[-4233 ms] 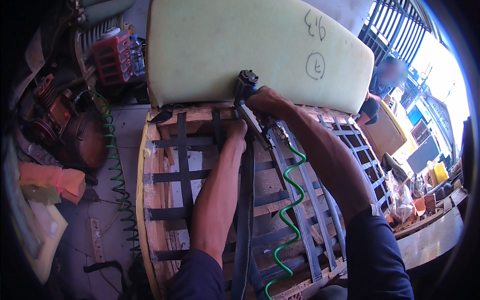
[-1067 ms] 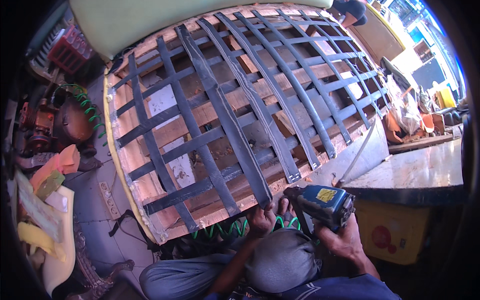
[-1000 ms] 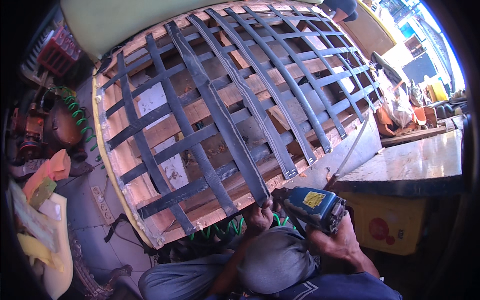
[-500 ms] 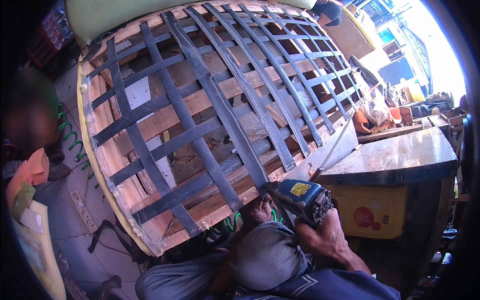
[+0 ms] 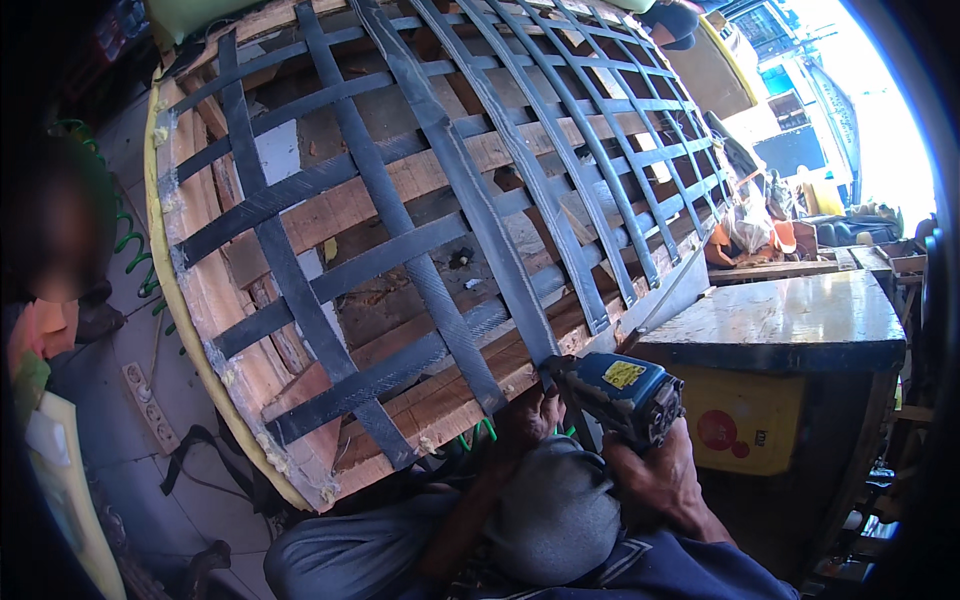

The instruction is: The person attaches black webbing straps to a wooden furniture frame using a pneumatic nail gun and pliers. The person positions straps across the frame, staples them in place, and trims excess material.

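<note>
My right hand [image 5: 662,478] is closed around the handle of a blue and black staple gun [image 5: 622,392] with a yellow label. The gun's nose rests at the near edge of a wooden frame [image 5: 440,408], against the end of a black strap [image 5: 492,258]. Just below that edge, my left hand [image 5: 535,415] is closed at the strap's lower end, its fingertips partly hidden by the frame and the gun. Other black straps cross the frame in a woven grid, with wooden beams showing beneath.
To the right stands a worn table [image 5: 780,310] with a yellow container [image 5: 748,420] under it. A green coiled hose [image 5: 130,243] and a power strip [image 5: 150,408] lie on the tiled floor at left, where another person [image 5: 70,230] is close by.
The whole view has shifted slightly, and the frame sits a little differently in it. My hands and the staple gun stay at the same strap end.
</note>
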The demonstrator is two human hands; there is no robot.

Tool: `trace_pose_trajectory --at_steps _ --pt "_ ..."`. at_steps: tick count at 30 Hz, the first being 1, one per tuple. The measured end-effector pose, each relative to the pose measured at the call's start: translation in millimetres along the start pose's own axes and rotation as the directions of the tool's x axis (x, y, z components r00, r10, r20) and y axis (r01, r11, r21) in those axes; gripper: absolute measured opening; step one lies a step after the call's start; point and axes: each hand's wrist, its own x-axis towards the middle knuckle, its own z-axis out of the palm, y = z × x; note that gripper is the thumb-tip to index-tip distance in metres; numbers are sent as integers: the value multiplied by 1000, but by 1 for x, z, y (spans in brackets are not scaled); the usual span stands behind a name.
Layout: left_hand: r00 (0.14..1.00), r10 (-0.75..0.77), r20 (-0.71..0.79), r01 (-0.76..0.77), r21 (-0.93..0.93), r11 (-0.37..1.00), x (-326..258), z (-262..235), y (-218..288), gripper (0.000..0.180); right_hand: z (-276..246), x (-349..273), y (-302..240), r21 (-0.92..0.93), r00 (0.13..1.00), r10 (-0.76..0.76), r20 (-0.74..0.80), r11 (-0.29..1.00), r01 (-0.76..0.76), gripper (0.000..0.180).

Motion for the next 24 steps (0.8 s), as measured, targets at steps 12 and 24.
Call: trace_pose_trajectory --at_steps 12,24 --pt "999 29 46 -30 18 999 10 -2 5 20 4 -3 -8 26 998 60 -35 998 -59 43" --pt "996 66 -66 -65 20 998 11 4 5 18 5 -9 -12 23 996 39 -84 999 -38 40"
